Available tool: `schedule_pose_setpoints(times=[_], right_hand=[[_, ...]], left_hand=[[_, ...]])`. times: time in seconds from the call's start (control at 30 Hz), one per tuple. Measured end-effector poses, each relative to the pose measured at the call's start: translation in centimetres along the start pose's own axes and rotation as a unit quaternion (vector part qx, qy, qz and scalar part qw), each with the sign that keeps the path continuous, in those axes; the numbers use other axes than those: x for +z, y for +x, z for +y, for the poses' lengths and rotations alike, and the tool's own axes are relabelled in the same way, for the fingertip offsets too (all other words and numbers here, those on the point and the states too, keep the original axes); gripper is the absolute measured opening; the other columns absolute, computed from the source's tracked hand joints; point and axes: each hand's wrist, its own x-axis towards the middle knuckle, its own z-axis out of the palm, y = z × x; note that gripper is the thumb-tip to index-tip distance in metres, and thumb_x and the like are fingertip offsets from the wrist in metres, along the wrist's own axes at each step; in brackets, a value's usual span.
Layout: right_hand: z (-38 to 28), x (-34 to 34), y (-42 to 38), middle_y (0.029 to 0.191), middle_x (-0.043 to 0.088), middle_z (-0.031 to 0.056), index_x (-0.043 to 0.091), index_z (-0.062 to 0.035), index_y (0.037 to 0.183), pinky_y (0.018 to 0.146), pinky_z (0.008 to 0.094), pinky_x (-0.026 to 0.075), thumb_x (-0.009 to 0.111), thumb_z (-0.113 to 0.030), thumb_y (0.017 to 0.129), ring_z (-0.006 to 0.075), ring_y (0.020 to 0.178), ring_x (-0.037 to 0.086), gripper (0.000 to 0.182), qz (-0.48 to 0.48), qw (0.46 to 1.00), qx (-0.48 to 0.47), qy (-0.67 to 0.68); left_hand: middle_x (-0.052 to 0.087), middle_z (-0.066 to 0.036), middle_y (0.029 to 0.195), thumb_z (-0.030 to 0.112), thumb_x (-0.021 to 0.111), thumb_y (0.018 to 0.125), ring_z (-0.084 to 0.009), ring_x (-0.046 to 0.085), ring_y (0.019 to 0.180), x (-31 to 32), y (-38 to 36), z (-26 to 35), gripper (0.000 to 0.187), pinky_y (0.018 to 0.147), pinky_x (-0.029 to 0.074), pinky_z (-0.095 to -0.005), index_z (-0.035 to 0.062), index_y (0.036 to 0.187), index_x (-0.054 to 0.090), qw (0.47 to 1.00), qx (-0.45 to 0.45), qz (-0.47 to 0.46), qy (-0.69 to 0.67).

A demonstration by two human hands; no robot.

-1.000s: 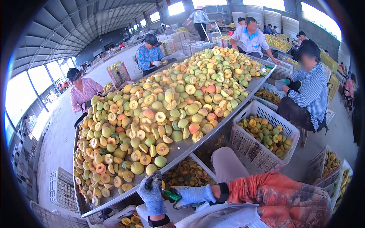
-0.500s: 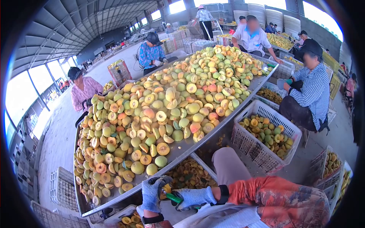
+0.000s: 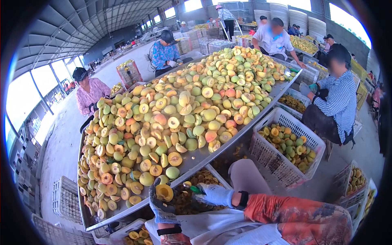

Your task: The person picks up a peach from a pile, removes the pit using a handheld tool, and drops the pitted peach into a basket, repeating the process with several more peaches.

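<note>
My gloved left hand (image 3: pixel 161 202) grips a halved peach (image 3: pixel 164 192), cut face up, just below the front edge of the long metal table (image 3: pixel 196 161). My gloved right hand (image 3: pixel 215 194) is shut on a green-handled pitting tool (image 3: pixel 193 188) whose tip points toward the peach half. Both hands hover over a white crate of peach pits and scraps (image 3: pixel 196 190) under the table edge. Whole and halved peaches (image 3: pixel 179 114) lie heaped along the table.
A white basket of peach halves (image 3: pixel 286 148) stands to my right, more baskets (image 3: pixel 355 179) beyond it. A person in a checked shirt (image 3: pixel 332 100) sits at the right; other workers (image 3: pixel 90 96) sit around the table. Empty crates (image 3: pixel 67 202) lie at the lower left.
My left hand has turned and now shows a peach half cut face up. My right hand has risen with the tool toward the table edge.
</note>
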Motion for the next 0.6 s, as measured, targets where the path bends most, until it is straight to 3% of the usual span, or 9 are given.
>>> schedule_pose_setpoints(times=[0.1,0.13,0.2,0.23,0.33,0.43,0.5,0.57,0.6], right_hand=[[1.1,1.1,-0.1,0.073,0.053,0.0001,0.053,-0.0049,0.092,0.05,0.0241,0.036,0.064,-0.026,0.083,0.0089,0.059,0.044,0.025,0.035,0.9,0.083,0.427],[0.8,1.5,-0.4,0.073,0.053,0.0001,0.053,-0.0049,0.092,0.05,0.0241,0.036,0.064,-0.026,0.083,0.0089,0.059,0.044,0.025,0.034,0.899,0.086,0.427],[-0.6,1.1,-0.6,0.101,0.056,0.002,0.049,-0.0019,0.113,0.075,0.0254,0.043,0.058,-0.008,0.083,0.0092,0.089,0.051,0.032,0.029,0.902,0.052,0.427],[-0.7,0.9,-0.7,0.104,0.055,0.0025,0.047,-0.0026,0.118,0.08,0.0237,0.041,0.058,-0.009,0.083,0.0084,0.094,0.049,0.038,0.028,0.887,0.059,0.456],[-2.3,-0.7,-1.6,0.106,0.055,0.0031,0.049,-0.002,0.115,0.081,0.0261,0.041,0.058,-0.01,0.083,0.0104,0.095,0.049,0.035,0.006,0.871,0.13,0.473],[0.7,2.1,-0.2,0.082,0.057,0.0029,0.051,-0.0066,0.105,0.061,0.0252,0.043,0.065,-0.022,0.081,0.0119,0.068,0.052,0.032,0.073,0.942,-0.022,0.327],[-0.3,0.5,-0.3,0.087,0.059,0.0102,0.049,-0.0042,0.108,0.07,0.0318,0.045,0.062,-0.023,0.082,0.0229,0.076,0.057,0.034,0.143,0.975,-0.083,0.149],[-2.4,-1.7,-0.9,0.088,0.058,0.0174,0.049,-0.0037,0.111,0.071,0.0357,0.045,0.063,-0.024,0.08,0.0286,0.079,0.059,0.04,0.112,0.987,0.026,0.114],[-1.9,-1.2,-0.4,0.084,0.058,0.018,0.051,-0.003,0.106,0.068,0.037,0.046,0.064,-0.024,0.078,0.0297,0.076,0.059,0.037,0.174,0.982,-0.044,0.064]], left_hand=[[0.054,-0.013,0.112,0.031,0.045,0.088,-0.0256,0.055,0.1,0.0,-0.3,-0.7,0.043,0.08,0.05,-0.0385,0.0036,0.122,0.047,1.0,0.006,0.006,0.021],[0.054,-0.013,0.112,0.031,0.045,0.088,-0.0256,0.055,0.1,0.1,-1.0,-1.3,0.043,0.08,0.05,-0.0385,0.0036,0.122,0.047,1.0,0.004,0.008,0.021],[0.054,-0.015,0.113,0.027,0.046,0.088,-0.027,0.055,0.101,2.8,-3.0,-0.9,0.042,0.082,0.049,-0.0396,0.0034,0.123,0.046,0.938,0.077,-0.116,0.318],[0.056,-0.013,0.111,0.024,0.046,0.088,-0.0269,0.055,0.101,1.6,-2.5,-2.3,0.038,0.084,0.048,-0.039,0.0032,0.119,0.049,0.988,-0.078,-0.129,-0.047],[0.059,-0.012,0.106,0.023,0.046,0.088,-0.0252,0.057,0.097,2.7,-2.9,-2.1,0.034,0.083,0.048,-0.0363,0.0024,0.115,0.052,0.975,-0.184,-0.057,-0.114],[0.061,-0.01,0.102,0.025,0.045,0.09,-0.0227,0.059,0.091,4.0,-3.5,-1.7,0.032,0.078,0.049,-0.034,0.0017,0.111,0.053,0.981,-0.193,-0.022,-0.003],[0.061,-0.011,0.101,0.029,0.044,0.091,-0.0224,0.059,0.091,1.3,-2.9,-2.5,0.034,0.076,0.05,-0.0335,0.002,0.11,0.053,0.983,-0.178,-0.019,-0.052],[0.059,-0.014,0.104,0.025,0.045,0.088,-0.0255,0.058,0.094,2.6,-3.7,-1.2,0.035,0.083,0.048,-0.0412,0.0005,0.113,0.051,0.991,0.059,-0.052,0.112],[0.058,-0.014,0.105,0.024,0.046,0.087,-0.0261,0.057,0.096,2.9,-3.5,-0.6,0.036,0.085,0.047,-0.0417,0.0,0.113,0.051,0.998,0.049,-0.031,0.036]])
